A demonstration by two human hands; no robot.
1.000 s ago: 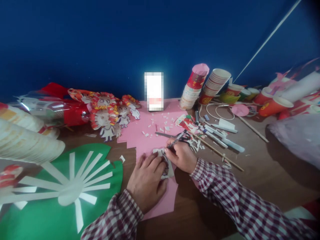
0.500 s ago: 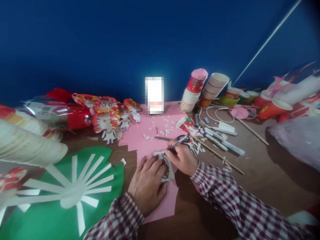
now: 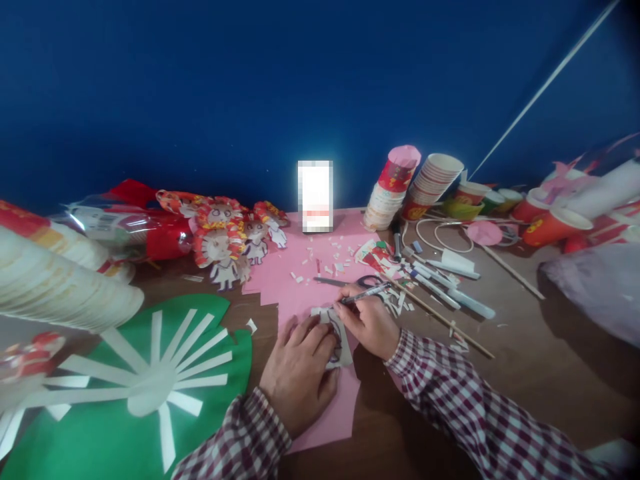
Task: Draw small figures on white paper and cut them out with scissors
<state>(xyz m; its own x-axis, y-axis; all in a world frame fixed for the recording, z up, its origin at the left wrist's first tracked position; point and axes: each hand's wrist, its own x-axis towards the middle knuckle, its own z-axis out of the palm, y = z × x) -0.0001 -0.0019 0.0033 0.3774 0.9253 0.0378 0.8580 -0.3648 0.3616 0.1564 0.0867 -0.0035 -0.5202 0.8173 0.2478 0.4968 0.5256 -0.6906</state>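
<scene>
My left hand [image 3: 303, 367] lies with its fingers spread over a small pale piece of paper [image 3: 345, 347], holding it down on pink paper [image 3: 327, 427]. Dark drawn lines show on the piece, partly hidden under the fingers. At its upper right edge, my right hand [image 3: 367, 323] grips a slim pen [image 3: 367, 293], closed around it in a writing hold. The pen's tip is hidden by the fingers, so I cannot tell whether it touches the paper. Just beyond the right hand lie dark-handled scissors [image 3: 330, 281] and white paper scraps [image 3: 400, 303].
A lit phone [image 3: 317, 197] stands at the back. Paper cat figures [image 3: 225, 270], a green leaf shape with white strips [image 3: 235, 347] and nested cups [image 3: 65, 287] are on the left. Stacked cups [image 3: 385, 200], markers [image 3: 435, 287] and a wooden stick [image 3: 440, 317] lie right.
The pen in my right hand leans flatter than before. The whole view has shifted slightly, so things appear a little further right and lower. My left hand stays on the paper piece.
</scene>
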